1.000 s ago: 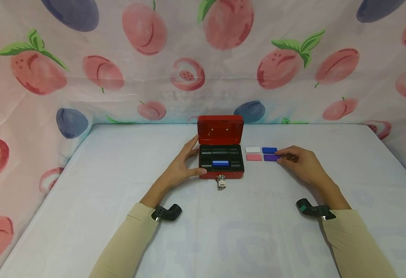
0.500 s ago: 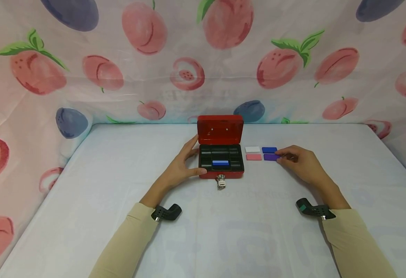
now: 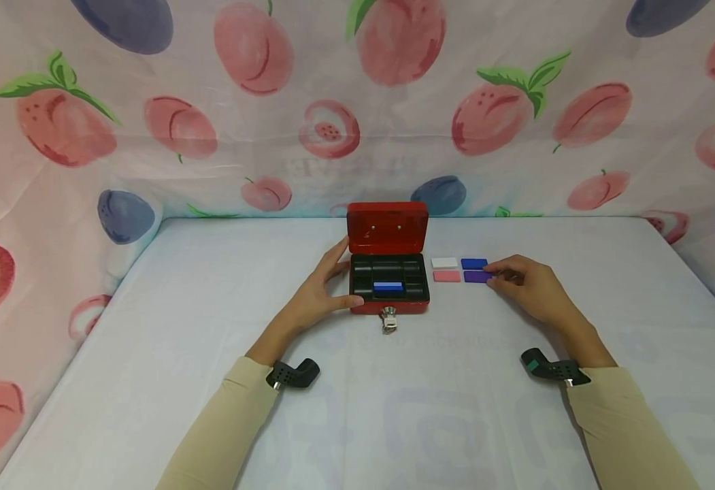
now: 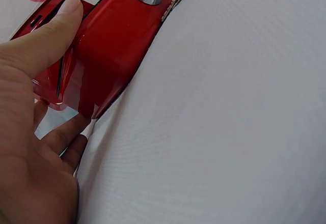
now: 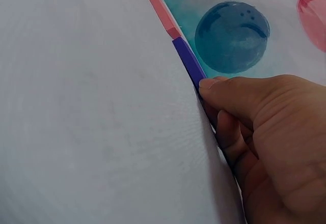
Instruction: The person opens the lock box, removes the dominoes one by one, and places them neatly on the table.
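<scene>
A red cash box [image 3: 390, 308] stands with its lid up, a black compartment tray and a light-and-dark blue piece [image 3: 388, 286] inside. My left hand [image 3: 316, 296] holds its left side, thumb on the front corner of the rim and fingers along the side wall; the left wrist view shows the same grip. My right hand [image 3: 535, 289] has thumb and index finger at the right end of a flat purple block [image 3: 476, 277], the thumb tip against it in the right wrist view [image 5: 189, 63]. Its other fingers are curled under the palm.
Beside the purple block lie a blue block [image 3: 474, 263], a white block [image 3: 444, 263] and a pink block [image 3: 446, 276], together forming two rows right of the box. A lock with a key [image 3: 389, 320] sits at the box front. Fruit-patterned cloth [image 3: 259, 150] hangs behind the white table [image 3: 430, 408].
</scene>
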`<move>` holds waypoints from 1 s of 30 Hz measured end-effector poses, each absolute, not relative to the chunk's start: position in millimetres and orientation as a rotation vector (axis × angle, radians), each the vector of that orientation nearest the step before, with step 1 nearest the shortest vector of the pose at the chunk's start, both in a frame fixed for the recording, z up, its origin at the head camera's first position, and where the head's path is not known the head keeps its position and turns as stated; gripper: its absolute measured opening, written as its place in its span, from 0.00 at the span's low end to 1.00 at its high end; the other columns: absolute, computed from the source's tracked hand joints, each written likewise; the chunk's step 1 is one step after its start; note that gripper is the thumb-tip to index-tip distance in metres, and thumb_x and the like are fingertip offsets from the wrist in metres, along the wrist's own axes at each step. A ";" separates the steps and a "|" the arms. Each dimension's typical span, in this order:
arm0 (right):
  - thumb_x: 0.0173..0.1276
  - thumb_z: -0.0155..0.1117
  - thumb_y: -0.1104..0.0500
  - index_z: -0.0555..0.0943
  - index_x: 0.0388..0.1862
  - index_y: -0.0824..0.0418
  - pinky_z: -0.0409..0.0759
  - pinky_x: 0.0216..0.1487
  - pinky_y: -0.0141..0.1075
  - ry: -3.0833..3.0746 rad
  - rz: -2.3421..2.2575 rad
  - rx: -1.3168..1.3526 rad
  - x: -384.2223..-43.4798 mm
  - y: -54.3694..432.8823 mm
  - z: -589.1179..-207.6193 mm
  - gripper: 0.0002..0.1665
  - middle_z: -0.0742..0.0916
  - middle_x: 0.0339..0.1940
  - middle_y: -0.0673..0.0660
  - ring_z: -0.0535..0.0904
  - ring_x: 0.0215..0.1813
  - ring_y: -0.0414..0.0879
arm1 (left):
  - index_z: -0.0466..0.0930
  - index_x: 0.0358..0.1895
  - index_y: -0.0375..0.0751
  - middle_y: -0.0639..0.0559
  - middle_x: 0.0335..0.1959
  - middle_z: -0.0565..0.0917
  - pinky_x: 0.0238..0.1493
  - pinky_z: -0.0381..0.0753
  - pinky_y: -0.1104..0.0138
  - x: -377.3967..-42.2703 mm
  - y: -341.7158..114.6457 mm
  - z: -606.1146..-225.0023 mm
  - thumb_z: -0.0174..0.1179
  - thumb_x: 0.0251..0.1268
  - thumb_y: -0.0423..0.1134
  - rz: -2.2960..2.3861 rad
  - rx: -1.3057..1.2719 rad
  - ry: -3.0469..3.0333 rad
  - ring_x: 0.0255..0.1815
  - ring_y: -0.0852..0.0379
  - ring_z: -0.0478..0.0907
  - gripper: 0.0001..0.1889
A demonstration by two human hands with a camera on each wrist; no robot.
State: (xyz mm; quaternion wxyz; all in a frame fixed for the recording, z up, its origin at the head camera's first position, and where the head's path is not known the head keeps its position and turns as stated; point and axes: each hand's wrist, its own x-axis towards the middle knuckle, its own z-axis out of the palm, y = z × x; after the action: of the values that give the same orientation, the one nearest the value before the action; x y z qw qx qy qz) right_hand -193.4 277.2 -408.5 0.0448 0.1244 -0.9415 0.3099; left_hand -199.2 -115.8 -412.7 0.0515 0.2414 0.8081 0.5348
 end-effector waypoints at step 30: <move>0.67 0.64 0.60 0.83 0.50 0.60 0.76 0.43 0.42 -2.879 0.943 0.361 -192.3 273.8 -405.6 0.14 0.82 0.39 0.56 0.75 0.40 0.50 | 0.43 0.77 0.48 0.48 0.76 0.48 0.68 0.52 0.43 -183.2 -110.7 -383.3 0.69 0.55 0.34 1.631 0.718 2.435 0.70 0.41 0.59 0.51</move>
State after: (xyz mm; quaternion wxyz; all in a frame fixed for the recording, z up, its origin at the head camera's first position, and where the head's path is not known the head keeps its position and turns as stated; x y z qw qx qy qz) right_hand -192.3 273.8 -405.6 0.0455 0.1182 -0.9427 0.3087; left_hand -183.2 -110.7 -383.3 0.0620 0.2376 0.8053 0.5396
